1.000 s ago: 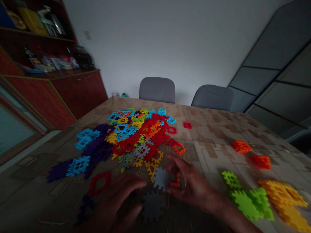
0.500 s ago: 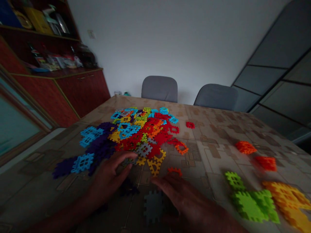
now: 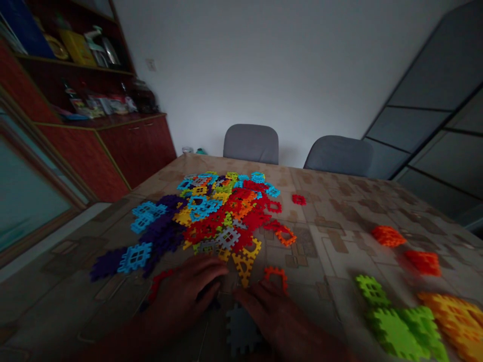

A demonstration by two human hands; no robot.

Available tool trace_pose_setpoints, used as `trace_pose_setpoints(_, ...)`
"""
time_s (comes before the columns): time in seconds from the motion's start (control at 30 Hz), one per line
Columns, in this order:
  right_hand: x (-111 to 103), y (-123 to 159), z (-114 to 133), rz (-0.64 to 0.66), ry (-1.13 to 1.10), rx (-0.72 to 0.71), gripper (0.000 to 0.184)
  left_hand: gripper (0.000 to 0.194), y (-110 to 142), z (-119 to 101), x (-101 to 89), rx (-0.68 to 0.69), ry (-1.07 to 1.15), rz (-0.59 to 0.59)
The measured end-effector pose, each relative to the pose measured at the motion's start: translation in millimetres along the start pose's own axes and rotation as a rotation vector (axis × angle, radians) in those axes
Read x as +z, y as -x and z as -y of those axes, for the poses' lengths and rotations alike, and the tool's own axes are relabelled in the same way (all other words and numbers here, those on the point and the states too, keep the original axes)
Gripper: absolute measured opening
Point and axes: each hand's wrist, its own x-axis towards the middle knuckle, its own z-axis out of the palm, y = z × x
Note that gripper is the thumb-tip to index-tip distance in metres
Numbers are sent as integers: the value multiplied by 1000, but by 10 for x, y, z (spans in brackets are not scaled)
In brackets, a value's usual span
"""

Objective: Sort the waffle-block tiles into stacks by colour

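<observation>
"While both hands are low over the near part of the patterned tabletop, what is each one doing?"

"The left hand is curved, its thumb parted from the fingers. Something dark lies below, too dim to make out. The right hand is palm down, fingers close together, over the grey toothed plastic square; I can't tell whether it pinches it."

"And right around them?"

"A red toothed plastic piece is partly covered by the left hand. Just beyond the right is an orange open plastic frame, with a yellow triangular plastic piece to its left."

"Farther out?"

"A jumbled pile of red, yellow, blue and grey plastic pieces spreads toward the far left corner, dark purple plastic pieces along its left side. Toward the right edge sit two orange plastic stacks, and nearer, bright green plastic pieces beside a yellow-orange plastic stack."

"Past the far edge?"

"Two grey rounded chair backs."
</observation>
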Motion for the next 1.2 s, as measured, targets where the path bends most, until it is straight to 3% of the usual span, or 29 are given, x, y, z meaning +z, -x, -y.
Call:
trace_pose_setpoints(0.13, 5, 7, -9, -5, 2, -27, 86, 31, 2, 9, 18, 25, -34, 18)
trace_pose_setpoints(0.43, -107, 55, 42, -29, 89, -48, 56, 57, -370, 326, 142, 13, -110, 87)
trace_pose_setpoints(0.67, -114, 49, 7, -14, 103, -54, 49, 43, -371, 362, 146, 18, -58, 133)
trace_pose_setpoints(0.77, -149, 65, 13, -7, 68, -51, 54, 39, -325, 379, 99, 5, -37, 130)
trace_pose_setpoints(0.97, -220, 77, 49, -27, 104, -61, 61, 57, -287, 396, 9, -3, 1, 111)
trace_pose_setpoints(1.2, -191, 103, 60, 4, 81, -64, 76, 37, -147, 300, -56, -67, 41, 43)
